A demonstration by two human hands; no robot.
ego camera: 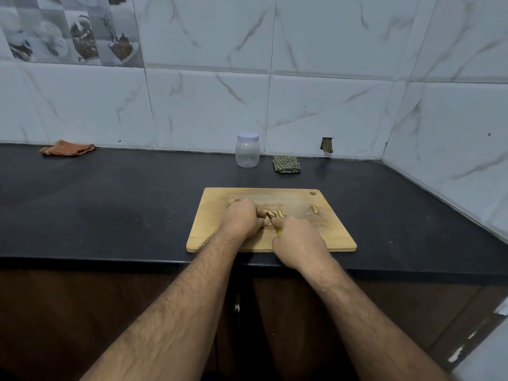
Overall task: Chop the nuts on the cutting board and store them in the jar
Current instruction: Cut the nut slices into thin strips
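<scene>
Right at the middle of the board (217,237), a small pile of sliced nuts (276,211) lies just beyond the two hands, touching the fingertips of the left hand (243,220). That hand lies knuckles up, fingers curled down and inward, pinning a nut piece against the wood; the piece itself is mostly hidden under the fingers. The right hand (297,240) sits just beside it, nearer the front edge of the board, closed in a fist round the handle of a knife (270,219), with the forefinger stretched forward along the top. Only a sliver of blade shows between the hands, and a spot of yellow handle peeks out below the thumb side. Both forearms come up from the bottom of the view and meet over the board, wrists low, the left one angled in from the left and the right one from the right. More nuts lie apart from the grip: a whole one (233,200) just behind the left hand, and a few bits (314,209) toward the right side of the board near its hanging hole. The jar (247,154), clear with a pale lid on, stands upright well behind the board against the tiled wall, with a folded checked cloth (286,164) just to its right on the dark counter (110,204). An orange cloth (67,147) lies far to the left.
</scene>
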